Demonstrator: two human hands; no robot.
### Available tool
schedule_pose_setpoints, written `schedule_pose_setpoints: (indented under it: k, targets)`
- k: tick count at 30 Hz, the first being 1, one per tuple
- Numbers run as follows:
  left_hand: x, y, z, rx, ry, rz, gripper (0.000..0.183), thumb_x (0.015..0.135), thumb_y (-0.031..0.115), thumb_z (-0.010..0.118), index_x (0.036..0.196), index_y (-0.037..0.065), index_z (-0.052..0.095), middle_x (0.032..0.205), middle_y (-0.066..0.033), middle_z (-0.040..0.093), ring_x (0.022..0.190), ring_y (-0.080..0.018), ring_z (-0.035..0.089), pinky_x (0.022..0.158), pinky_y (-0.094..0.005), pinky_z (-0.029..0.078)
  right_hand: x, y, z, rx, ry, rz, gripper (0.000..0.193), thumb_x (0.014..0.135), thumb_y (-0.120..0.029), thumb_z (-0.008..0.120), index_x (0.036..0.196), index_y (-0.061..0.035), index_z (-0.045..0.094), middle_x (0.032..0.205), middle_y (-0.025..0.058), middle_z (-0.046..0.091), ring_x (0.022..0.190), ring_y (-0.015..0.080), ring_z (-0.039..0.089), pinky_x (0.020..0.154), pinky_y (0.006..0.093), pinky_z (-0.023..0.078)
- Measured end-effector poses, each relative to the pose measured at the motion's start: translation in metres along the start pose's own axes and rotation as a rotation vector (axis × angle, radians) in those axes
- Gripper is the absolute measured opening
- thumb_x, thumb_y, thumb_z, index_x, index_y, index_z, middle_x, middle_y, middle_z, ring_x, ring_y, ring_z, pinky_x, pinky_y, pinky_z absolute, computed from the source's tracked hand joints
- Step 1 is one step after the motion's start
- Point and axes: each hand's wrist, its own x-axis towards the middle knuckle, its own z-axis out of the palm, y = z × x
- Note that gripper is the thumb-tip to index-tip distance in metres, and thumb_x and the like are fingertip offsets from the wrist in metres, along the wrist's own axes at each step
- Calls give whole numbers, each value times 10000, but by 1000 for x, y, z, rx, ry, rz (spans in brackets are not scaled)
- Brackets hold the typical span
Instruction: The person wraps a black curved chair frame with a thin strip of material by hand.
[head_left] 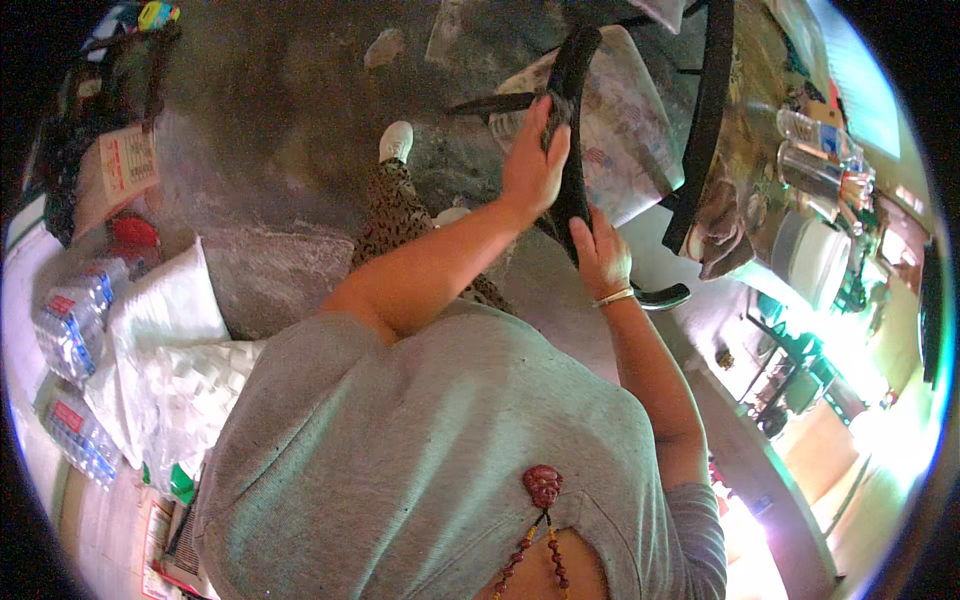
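A black chair [574,64] with curved bars is in front of me, right of the middle. My left hand [537,168] is closed round its upright curved bar, near a dark patch that may be cloth. Lower on the same bar, my right hand [604,258] has its fingers wrapped round it, with a pale band at the wrist. Beyond the bar lies a pale, printed sheet or seat [635,120]. One thin black leg juts to the left, and a curved black end [664,297] shows beside my right hand. My fingertips are partly hidden.
A table edge [697,150] curves along the right, with bottles [806,130], a brown cloth [722,232] and a white tub [812,258] there. Wrapped bottle packs [75,320] and a white sack [165,300] stand at the left. My shoe [396,142] rests on the dark floor.
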Motion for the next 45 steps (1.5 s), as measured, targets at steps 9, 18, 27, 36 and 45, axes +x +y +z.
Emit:
schedule_pose_setpoints:
  k: [9, 18, 27, 36, 45]
  targets:
    - [-73, -10, -9, 204, -53, 48, 503, 885, 316, 465, 1274, 12, 367, 1234, -241, 400, 1103, -391, 420, 895, -402, 365, 1, 5, 10, 40, 123, -51, 388, 896, -353, 389, 1060, -49, 566, 840, 201, 611, 712, 371, 584, 630, 435, 464]
    - [40, 7, -7, 348, 152, 230, 329, 824, 345, 539, 871, 20, 558, 886, -189, 558, 849, -352, 530, 744, -441, 413, 2, 4, 9, 24, 45, 43, 420, 888, -374, 393, 1081, -43, 565, 894, 231, 605, 759, 388, 584, 671, 449, 457]
    - [-42, 16, -31, 363, -334, -18, 329, 847, 342, 464, 739, 47, 560, 685, -178, 573, 630, -385, 553, 564, -455, 433, -1, 5, 10, -60, 85, -99, 411, 875, -339, 409, 1072, -10, 558, 864, 212, 611, 683, 378, 591, 605, 446, 471]
    - [37, 24, -16, 401, 92, -138, 391, 882, 386, 425, 864, 18, 557, 708, -180, 579, 667, -368, 570, 598, -463, 442, 0, -3, 7, -28, 125, 4, 384, 884, -368, 396, 1011, -55, 580, 781, 202, 612, 652, 376, 585, 591, 465, 458]
    - [-47, 1, -23, 324, -175, -203, 372, 905, 372, 377, 962, 18, 478, 725, -202, 581, 639, -382, 559, 572, -481, 424, 0, -12, 2, -15, 143, 18, 340, 881, -361, 415, 980, -83, 584, 721, 180, 608, 623, 352, 585, 568, 448, 458]
